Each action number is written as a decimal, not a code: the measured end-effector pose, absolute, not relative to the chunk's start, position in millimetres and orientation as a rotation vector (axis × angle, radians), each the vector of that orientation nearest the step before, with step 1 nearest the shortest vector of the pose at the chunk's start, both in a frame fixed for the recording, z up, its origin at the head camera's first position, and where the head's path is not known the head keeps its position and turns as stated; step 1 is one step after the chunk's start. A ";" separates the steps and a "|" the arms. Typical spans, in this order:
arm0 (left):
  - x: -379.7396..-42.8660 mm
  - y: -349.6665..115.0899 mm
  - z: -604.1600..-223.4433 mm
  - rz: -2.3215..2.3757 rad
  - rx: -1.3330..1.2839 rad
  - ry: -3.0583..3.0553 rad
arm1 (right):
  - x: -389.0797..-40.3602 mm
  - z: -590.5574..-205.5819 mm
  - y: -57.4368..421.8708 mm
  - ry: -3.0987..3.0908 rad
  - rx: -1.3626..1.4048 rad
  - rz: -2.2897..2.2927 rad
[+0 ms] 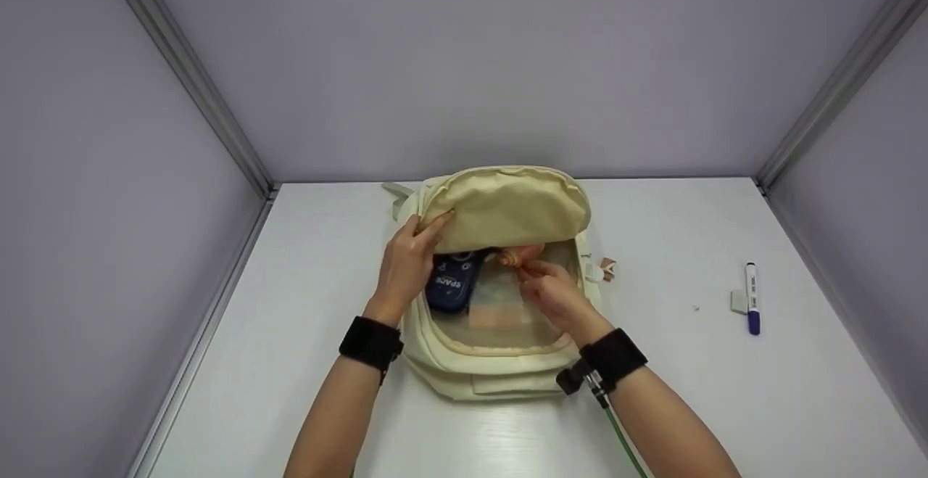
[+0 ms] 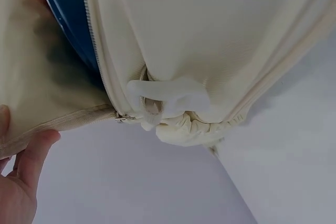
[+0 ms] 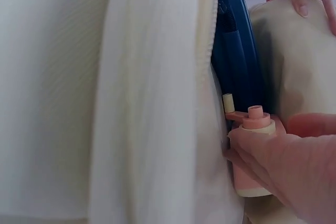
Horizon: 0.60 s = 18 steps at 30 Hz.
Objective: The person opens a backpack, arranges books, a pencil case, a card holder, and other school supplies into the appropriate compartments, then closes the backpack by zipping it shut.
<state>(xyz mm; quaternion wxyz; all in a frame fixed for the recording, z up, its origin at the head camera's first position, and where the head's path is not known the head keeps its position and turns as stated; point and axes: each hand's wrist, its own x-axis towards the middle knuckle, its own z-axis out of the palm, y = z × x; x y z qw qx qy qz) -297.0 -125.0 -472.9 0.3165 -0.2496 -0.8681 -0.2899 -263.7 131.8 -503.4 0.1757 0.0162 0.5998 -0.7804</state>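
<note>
A cream backpack (image 1: 446, 380) lies on the white table with its front compartment unzipped. My left hand (image 1: 407, 264) holds the edge of the raised flap (image 1: 511, 206) on its left side, the thumb at the rim in the left wrist view. Inside the compartment, my right hand (image 1: 557, 295) grips a small pink bottle (image 3: 253, 184) with a cream ring and a pink spout, partly hidden by the fingers. A dark blue pencil case (image 1: 451, 286) marked SPACE lies at the left of the opening, its top under the flap.
A white marker (image 1: 752, 293) with a blue cap lies at the right of the table beside a small grey piece (image 1: 738, 302). A brown and white tag (image 1: 606, 269) hangs at the backpack's right side. Grey walls (image 1: 493, 64) enclose the table.
</note>
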 end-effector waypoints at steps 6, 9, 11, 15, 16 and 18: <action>-295.8 -124.8 -471.8 -0.763 -0.670 -2.302 | -268.1 -505.4 142.4 1.949 -0.044 -1.939; -295.4 -124.9 -472.2 -0.765 -0.672 -2.302 | -267.9 -502.5 147.8 2.029 -0.088 -1.854; -295.0 -124.9 -472.7 -0.769 -0.675 -2.299 | -265.7 -499.3 150.1 2.065 -0.119 -1.832; -293.5 -124.7 -473.3 -0.753 -0.677 -2.300 | -260.0 -486.8 154.5 2.232 -0.161 -1.695; -293.0 -124.8 -473.4 -0.747 -0.675 -2.303 | -258.1 -481.8 155.8 2.284 -0.159 -1.647; -292.0 -125.0 -473.1 -0.737 -0.668 -2.309 | -254.5 -470.7 158.7 2.397 -0.185 -1.543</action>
